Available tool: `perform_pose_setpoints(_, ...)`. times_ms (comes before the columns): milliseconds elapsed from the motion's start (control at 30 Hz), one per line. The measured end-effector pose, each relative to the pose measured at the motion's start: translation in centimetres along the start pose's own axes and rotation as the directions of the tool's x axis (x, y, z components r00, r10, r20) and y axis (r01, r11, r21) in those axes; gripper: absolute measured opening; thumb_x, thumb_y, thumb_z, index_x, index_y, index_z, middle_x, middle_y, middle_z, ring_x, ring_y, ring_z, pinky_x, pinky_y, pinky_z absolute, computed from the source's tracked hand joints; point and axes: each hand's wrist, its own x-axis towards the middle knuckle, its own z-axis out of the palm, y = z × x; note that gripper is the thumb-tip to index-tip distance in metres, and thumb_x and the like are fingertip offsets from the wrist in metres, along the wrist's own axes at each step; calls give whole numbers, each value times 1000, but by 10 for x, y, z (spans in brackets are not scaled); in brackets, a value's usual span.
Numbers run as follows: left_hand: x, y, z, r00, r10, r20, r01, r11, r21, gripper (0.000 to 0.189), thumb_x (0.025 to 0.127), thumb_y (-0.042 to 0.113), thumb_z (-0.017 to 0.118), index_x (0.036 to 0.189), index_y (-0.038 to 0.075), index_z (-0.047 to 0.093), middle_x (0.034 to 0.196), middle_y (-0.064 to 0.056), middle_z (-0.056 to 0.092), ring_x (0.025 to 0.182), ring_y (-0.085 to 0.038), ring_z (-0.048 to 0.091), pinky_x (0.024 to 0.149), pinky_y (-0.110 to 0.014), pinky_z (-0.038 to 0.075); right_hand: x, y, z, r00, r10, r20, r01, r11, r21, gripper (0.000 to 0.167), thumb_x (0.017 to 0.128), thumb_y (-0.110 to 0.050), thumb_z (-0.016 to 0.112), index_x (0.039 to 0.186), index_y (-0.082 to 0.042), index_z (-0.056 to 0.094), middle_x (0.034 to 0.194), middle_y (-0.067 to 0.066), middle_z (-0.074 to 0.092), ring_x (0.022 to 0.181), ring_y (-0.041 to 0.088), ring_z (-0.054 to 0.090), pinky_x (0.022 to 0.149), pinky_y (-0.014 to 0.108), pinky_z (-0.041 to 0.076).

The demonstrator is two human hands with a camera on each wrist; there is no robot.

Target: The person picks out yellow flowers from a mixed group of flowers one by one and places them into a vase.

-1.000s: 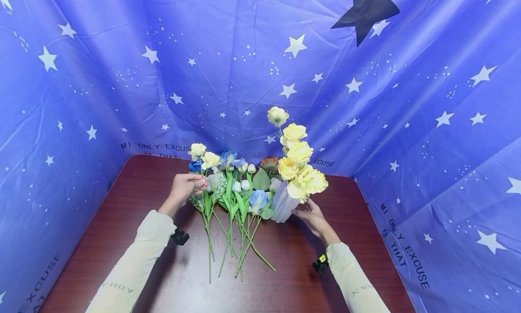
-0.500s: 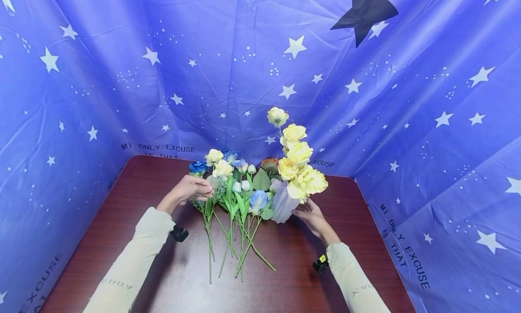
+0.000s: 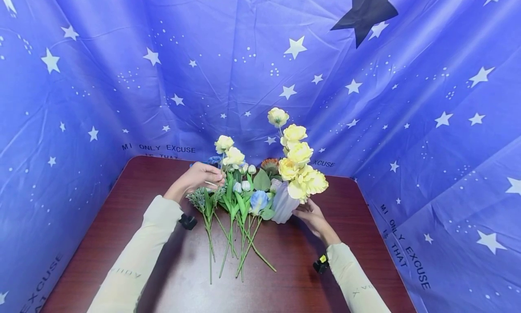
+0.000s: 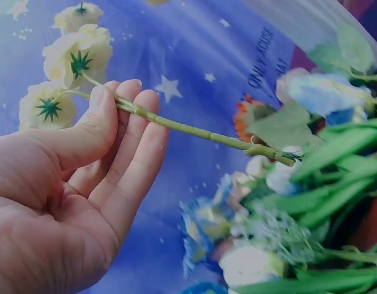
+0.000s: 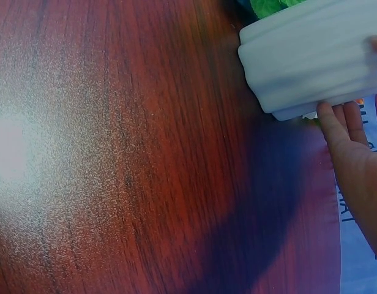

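Observation:
My left hand [image 3: 198,176] pinches a cut stem [image 4: 201,131] with pale yellow flowers [image 3: 233,156] between thumb and fingertips. In the left wrist view, its several blooms [image 4: 75,58] show green undersides, and the stem's cut end points towards the loose flowers. My right hand [image 3: 313,217] holds a white fluted vase [image 3: 283,204] from its right side. Tall yellow flowers [image 3: 299,152] rise from the vase's mouth, which they hide. In the right wrist view the vase [image 5: 311,61] leans on its side, tilted, with the fingers curled about its lower face.
Loose flowers lie bunched mid-table: white tulips [image 3: 245,185], a light blue flower [image 3: 258,201], green sprigs [image 3: 197,199], an orange bloom [image 3: 269,164] behind. Their bare stems [image 3: 244,258] reach towards the front of the dark red table [image 3: 325,290]. A blue starry cloth [image 3: 244,78] surrounds the table.
My left hand has moved right and slightly up, carrying the pale yellow flower stem over the loose flowers towards the vase. My right hand and the vase have stayed put.

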Motion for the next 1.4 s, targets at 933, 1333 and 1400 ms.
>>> perform_pose_setpoints(933, 26, 44, 37, 995, 82, 50, -81, 996, -30, 33, 97, -2, 64, 126, -18, 59, 87, -2, 78, 81, -14, 75, 90, -43, 63, 0, 2, 0, 1000, -5, -6, 4, 1000, -7, 77, 93, 16, 56, 158, -11, 26, 126, -3, 61, 116, 10, 61, 99, 23, 56)
perform_pose_setpoints(1333, 29, 60, 52, 991, 109, 76, -107, 993, -41, 33, 98, 1, 64, 127, -16, 61, 99, -16, 79, 85, -17, 77, 89, -43, 63, 0, 2, 0, 1000, -1, -9, 1, 1000, -20, 78, 93, 16, 57, 159, -10, 23, 128, -1, 59, 117, 11, 60, 99, 24, 56)
perform_pose_setpoints(1400, 30, 62, 53, 990, 118, 83, -115, 993, -39, 34, 98, 1, 65, 127, -15, 61, 100, -16, 79, 85, -18, 77, 89, -43, 63, 0, 2, -1, 1000, -13, 4, 13, 1000, -27, 79, 92, 15, 58, 159, -9, 23, 129, -1, 58, 118, 11, 60, 100, 24, 55)
